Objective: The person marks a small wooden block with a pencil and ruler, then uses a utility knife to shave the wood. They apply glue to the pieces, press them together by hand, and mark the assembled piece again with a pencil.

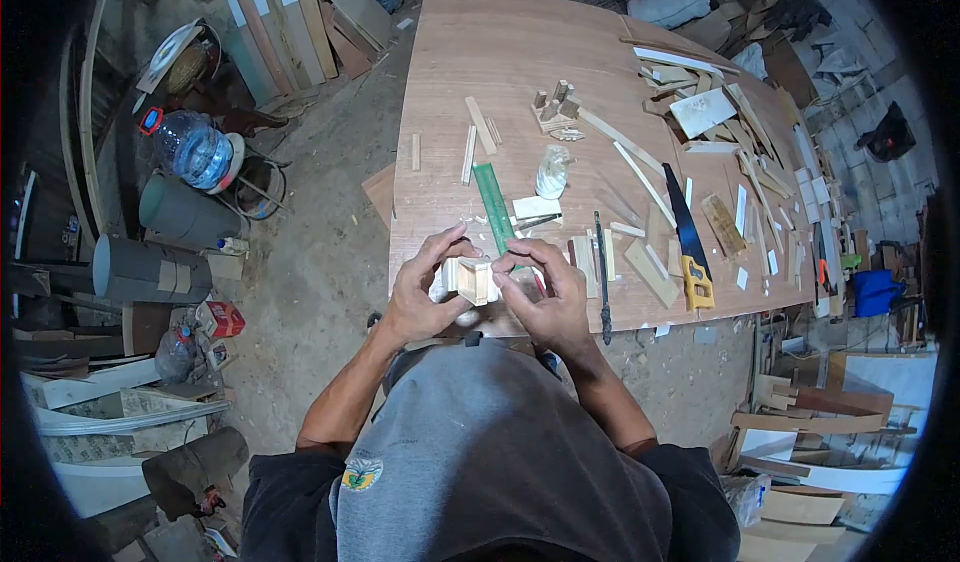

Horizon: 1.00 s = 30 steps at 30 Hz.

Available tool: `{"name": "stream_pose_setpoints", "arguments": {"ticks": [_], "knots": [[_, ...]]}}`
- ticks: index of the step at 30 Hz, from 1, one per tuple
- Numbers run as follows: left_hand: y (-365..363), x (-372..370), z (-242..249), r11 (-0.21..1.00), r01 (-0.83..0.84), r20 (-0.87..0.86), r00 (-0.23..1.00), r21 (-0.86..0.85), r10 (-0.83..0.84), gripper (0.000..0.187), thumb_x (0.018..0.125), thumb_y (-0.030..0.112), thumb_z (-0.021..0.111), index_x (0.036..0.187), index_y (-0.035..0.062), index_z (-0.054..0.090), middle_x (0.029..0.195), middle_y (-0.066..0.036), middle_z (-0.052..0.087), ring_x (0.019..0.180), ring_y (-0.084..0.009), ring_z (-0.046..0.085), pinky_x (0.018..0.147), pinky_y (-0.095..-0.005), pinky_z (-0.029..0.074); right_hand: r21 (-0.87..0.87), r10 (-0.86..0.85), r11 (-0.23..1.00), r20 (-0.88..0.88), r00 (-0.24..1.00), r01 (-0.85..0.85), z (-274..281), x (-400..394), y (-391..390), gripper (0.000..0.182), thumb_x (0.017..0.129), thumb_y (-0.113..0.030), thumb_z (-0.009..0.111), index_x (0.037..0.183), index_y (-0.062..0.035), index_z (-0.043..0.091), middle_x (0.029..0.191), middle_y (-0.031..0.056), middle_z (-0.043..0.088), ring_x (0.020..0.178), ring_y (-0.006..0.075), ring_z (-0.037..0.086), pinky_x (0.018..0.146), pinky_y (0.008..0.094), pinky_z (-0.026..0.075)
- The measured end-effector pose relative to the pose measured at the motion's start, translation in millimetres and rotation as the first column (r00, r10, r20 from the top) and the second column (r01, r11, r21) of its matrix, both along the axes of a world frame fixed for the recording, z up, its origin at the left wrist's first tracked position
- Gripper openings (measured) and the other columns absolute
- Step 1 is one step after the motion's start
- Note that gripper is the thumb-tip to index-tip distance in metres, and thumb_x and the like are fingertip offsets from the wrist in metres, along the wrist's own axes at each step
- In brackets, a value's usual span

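Note:
Between my hands, above the table's near edge, is a small open wooden assembly [472, 281] made of short pale pieces. My left hand [428, 287] curls round its left side, thumb below and fingers above. On its right side, my right hand [548, 292] closes in with thumb and fingertips. Just beyond lies a green ruler [493, 205], partly hidden near my right fingers. A jar of whitish stuff [552, 172] stands behind a small pale block [536, 208]. To the right are a dark slender rod-like tool [604, 277] and a handsaw [690, 242] with a yellow handle.
The brown table [480, 52] bears several loose strips and a small wooden piece with upright pegs [556, 107]. Scrap wood [705, 112] is heaped at its right. On the floor side, a large water bottle [197, 152] sits on a stool at the left.

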<state>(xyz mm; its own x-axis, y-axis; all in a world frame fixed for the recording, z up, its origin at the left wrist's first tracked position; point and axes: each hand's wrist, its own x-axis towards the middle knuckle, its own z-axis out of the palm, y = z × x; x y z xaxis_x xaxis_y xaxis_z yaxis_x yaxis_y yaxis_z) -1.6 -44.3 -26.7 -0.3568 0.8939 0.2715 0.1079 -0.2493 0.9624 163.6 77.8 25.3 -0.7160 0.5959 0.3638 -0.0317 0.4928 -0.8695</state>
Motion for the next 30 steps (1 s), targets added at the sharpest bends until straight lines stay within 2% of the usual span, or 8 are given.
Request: {"name": "stream_pose_setpoints", "arguments": {"ticks": [9,11,12,14,16,17,24,30], "knots": [[-6.2,-1.0,-4.4,1.000,-0.003,-0.015,1.000,-0.030,0.003,0.089,0.070,-0.006,0.075,0.150,0.0019,0.037,0.123,-0.012,0.061,0.119,-0.0200,0.056,0.109,-0.0347,0.039,0.022,0.031,0.999,0.005,1.000,-0.031,-7.9,-2.1,-2.0,0.044,0.082,0.003,0.073,0.122,0.0017,0.056,0.097,0.0097,0.072,0.097,0.0170,0.067,0.095,0.0340,0.049],[-6.3,-1.0,-10.0,0.999,0.035,0.098,0.995,-0.004,-0.034,0.092,0.069,-0.008,0.075,0.151,0.0016,0.036,0.124,-0.011,0.059,0.119,-0.0190,0.056,0.108,-0.0340,0.040,0.049,0.043,0.998,0.015,0.999,-0.044,-10.2,-1.7,-1.9,0.045,0.082,0.004,0.073,0.124,0.0024,0.055,0.100,0.0104,0.071,0.099,0.0169,0.066,0.094,0.0332,0.049],[-6.0,-1.3,-12.2,1.000,0.030,0.098,0.995,-0.003,-0.030,0.092,0.069,-0.008,0.075,0.151,0.0016,0.036,0.124,-0.011,0.059,0.119,-0.0190,0.056,0.108,-0.0340,0.040,-0.043,0.055,0.998,-0.024,0.998,-0.056,-11.2,-1.5,-2.5,0.046,0.083,0.005,0.072,0.125,0.0032,0.054,0.104,0.0115,0.070,0.101,0.0170,0.065,0.093,0.0328,0.050],[-3.5,-3.8,-16.2,0.996,0.084,0.321,0.943,0.036,-0.091,0.096,0.068,-0.010,0.077,0.153,0.0016,0.032,0.125,-0.010,0.058,0.117,-0.0172,0.056,0.105,-0.0324,0.043,-0.132,0.075,0.988,-0.067,0.995,-0.084,-12.7,-2.3,-2.3,0.047,0.083,0.005,0.071,0.127,0.0040,0.053,0.108,0.0127,0.068,0.103,0.0172,0.065,0.093,0.0323,0.050],[-1.8,-8.6,-21.4,0.995,0.091,0.389,0.915,0.051,-0.104,0.098,0.068,-0.011,0.078,0.153,0.0017,0.031,0.126,-0.010,0.058,0.116,-0.0161,0.056,0.103,-0.0312,0.044,-0.319,-0.004,0.946,-0.179,0.984,-0.054,-14.5,-1.8,-1.3,0.044,0.086,0.006,0.068,0.128,0.0026,0.054,0.110,0.0134,0.068,0.106,0.0180,0.065,0.095,0.0324,0.050],[-1.2,-11.3,-23.3,0.992,0.109,0.456,0.881,0.069,-0.128,0.100,0.068,-0.012,0.079,0.154,0.0019,0.029,0.126,-0.009,0.057,0.115,-0.0150,0.056,0.100,-0.0300,0.046,-0.319,0.005,0.945,-0.182,0.983,-0.064,-16.3,-1.3,-0.3,0.044,0.086,0.006,0.068,0.128,0.0026,0.054,0.110,0.0134,0.068,0.106,0.0180,0.065,0.095,0.0324,0.050],[2.3,-17.4,-24.2,0.989,0.136,0.504,0.851,0.054,-0.145,0.099,0.069,-0.012,0.079,0.154,0.0027,0.030,0.128,-0.008,0.057,0.113,-0.0126,0.057,0.097,-0.0278,0.047,-0.306,-0.027,0.952,-0.125,0.992,-0.013,-25.0,-0.9,-4.0,0.042,0.085,0.007,0.068,0.125,0.0017,0.056,0.110,0.0127,0.067,0.101,0.0172,0.065,0.093,0.0304,0.050],[5.4,-21.5,-32.2,0.990,0.138,0.503,0.855,0.016,-0.127,0.096,0.068,-0.010,0.081,0.152,0.0023,0.034,0.126,-0.007,0.058,0.112,-0.0116,0.057,0.097,-0.0271,0.047,-0.133,0.010,0.991,-0.069,0.998,-0.020,-30.3,-4.6,-0.2,0.029,0.085,0.006,0.069,0.114,0.0028,0.062,0.108,0.0118,0.065,0.096,0.0165,0.064,0.087,0.0296,0.051]]}}
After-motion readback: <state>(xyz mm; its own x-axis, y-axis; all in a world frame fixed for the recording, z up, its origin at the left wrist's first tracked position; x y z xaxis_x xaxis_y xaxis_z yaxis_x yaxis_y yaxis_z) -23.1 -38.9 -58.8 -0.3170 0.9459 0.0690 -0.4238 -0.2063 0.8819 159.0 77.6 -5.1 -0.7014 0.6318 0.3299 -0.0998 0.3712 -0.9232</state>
